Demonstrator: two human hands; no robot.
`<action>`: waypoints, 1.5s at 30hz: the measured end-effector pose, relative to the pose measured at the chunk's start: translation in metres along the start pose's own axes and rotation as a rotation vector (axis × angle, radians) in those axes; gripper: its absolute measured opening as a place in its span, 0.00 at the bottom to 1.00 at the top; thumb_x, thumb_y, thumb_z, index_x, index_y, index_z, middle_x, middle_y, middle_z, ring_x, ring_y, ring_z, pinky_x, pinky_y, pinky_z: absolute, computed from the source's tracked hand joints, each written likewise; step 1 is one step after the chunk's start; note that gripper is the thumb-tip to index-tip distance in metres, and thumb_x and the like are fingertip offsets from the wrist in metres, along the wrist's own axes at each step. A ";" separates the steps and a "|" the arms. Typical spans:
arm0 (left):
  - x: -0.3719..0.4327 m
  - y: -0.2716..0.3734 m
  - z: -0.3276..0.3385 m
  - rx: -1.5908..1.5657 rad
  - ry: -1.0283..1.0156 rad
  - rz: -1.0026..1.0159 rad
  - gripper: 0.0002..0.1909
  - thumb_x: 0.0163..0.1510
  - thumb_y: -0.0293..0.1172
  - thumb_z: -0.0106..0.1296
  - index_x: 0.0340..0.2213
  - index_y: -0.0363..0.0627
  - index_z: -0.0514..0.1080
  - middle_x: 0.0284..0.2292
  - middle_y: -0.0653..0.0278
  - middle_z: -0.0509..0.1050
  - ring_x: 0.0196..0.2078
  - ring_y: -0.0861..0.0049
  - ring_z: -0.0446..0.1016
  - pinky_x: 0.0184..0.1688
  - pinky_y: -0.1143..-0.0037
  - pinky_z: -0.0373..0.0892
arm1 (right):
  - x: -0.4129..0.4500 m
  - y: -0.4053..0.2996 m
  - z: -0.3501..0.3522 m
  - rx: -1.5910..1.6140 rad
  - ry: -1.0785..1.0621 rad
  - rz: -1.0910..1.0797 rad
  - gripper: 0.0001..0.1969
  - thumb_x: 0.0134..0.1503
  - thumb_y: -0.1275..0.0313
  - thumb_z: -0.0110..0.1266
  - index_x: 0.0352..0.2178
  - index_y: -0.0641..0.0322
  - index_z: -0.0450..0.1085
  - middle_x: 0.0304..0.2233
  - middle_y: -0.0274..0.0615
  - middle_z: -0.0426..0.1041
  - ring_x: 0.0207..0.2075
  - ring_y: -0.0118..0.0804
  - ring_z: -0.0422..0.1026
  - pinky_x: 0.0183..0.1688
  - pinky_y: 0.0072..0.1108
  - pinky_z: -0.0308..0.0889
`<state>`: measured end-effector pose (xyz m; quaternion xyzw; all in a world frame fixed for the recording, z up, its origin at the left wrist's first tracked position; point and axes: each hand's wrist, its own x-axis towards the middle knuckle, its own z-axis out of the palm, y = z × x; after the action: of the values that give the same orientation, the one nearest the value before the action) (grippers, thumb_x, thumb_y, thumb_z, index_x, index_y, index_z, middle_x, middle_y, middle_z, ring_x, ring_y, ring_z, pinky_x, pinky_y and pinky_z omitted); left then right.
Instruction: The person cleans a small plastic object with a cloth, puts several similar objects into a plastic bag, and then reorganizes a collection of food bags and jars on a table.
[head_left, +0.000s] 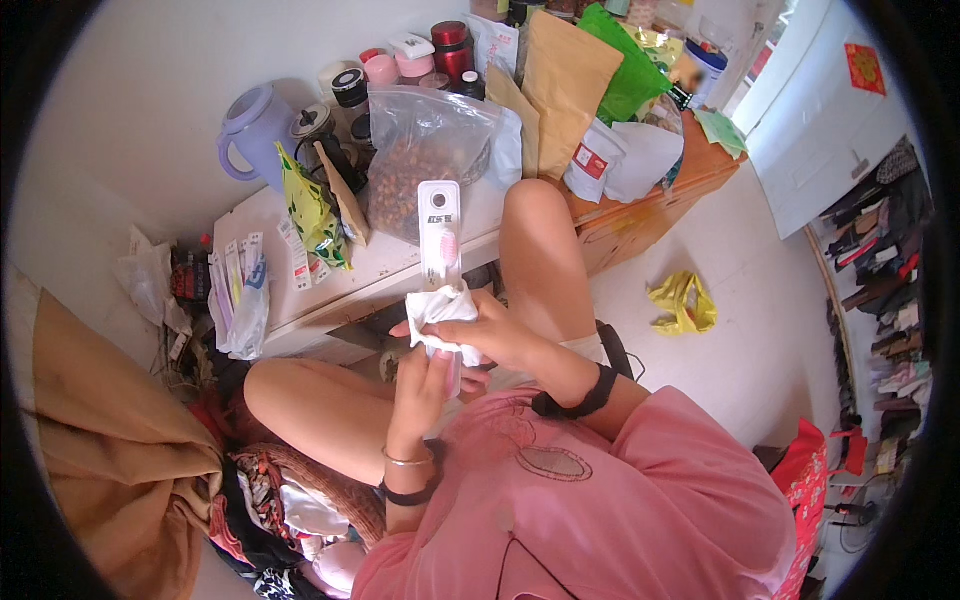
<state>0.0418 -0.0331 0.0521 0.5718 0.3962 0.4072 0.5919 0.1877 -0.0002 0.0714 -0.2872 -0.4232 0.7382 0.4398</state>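
Note:
A packaged toothbrush with a pink head (440, 238) stands out in front of me, upright in its long, narrow pack. My left hand (421, 382) grips the lower end of the pack. Around its middle, my right hand (487, 326) presses a white cloth (442, 311) against the pack. The cloth and fingers hide that stretch of it. To the left on the white tabletop (360, 281) lie more packaged toothbrushes (236, 281) and a clear plastic bag (249, 322).
Behind the pack stands a large zip bag of brown dried pieces (420, 172). A lilac jug (255, 131), a yellow-green pouch (311, 206) and a brown paper pouch (566, 90) crowd the furniture. On the floor lies a yellow plastic bag (684, 304); clothes (300, 510) are piled at my left.

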 end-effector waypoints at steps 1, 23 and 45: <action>-0.001 -0.007 0.000 -0.036 0.036 -0.054 0.22 0.62 0.40 0.34 0.33 0.29 0.67 0.19 0.57 0.74 0.20 0.77 0.72 0.22 0.79 0.68 | 0.001 0.007 -0.002 -0.083 0.052 -0.054 0.13 0.52 0.72 0.52 0.39 0.68 0.69 0.32 0.40 0.75 0.25 0.25 0.71 0.22 0.14 0.65; 0.009 0.026 -0.021 -0.494 0.463 0.121 0.26 0.60 0.48 0.35 0.43 0.32 0.58 0.21 0.67 0.61 0.21 0.81 0.65 0.28 0.73 0.72 | -0.039 0.021 0.019 -0.478 -0.232 0.183 0.17 0.48 0.62 0.57 0.32 0.68 0.71 0.23 0.41 0.74 0.25 0.30 0.71 0.30 0.23 0.65; 0.016 0.011 -0.045 -0.928 0.646 0.202 0.13 0.60 0.46 0.36 0.34 0.50 0.60 0.22 0.72 0.58 0.22 0.85 0.57 0.26 0.82 0.58 | -0.054 0.013 0.021 -1.085 -0.098 -0.364 0.30 0.47 0.75 0.53 0.54 0.58 0.57 0.38 0.51 0.71 0.38 0.50 0.72 0.37 0.29 0.67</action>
<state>0.0056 -0.0020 0.0618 0.1336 0.2800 0.7469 0.5881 0.1899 -0.0598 0.0726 -0.3597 -0.8040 0.3403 0.3292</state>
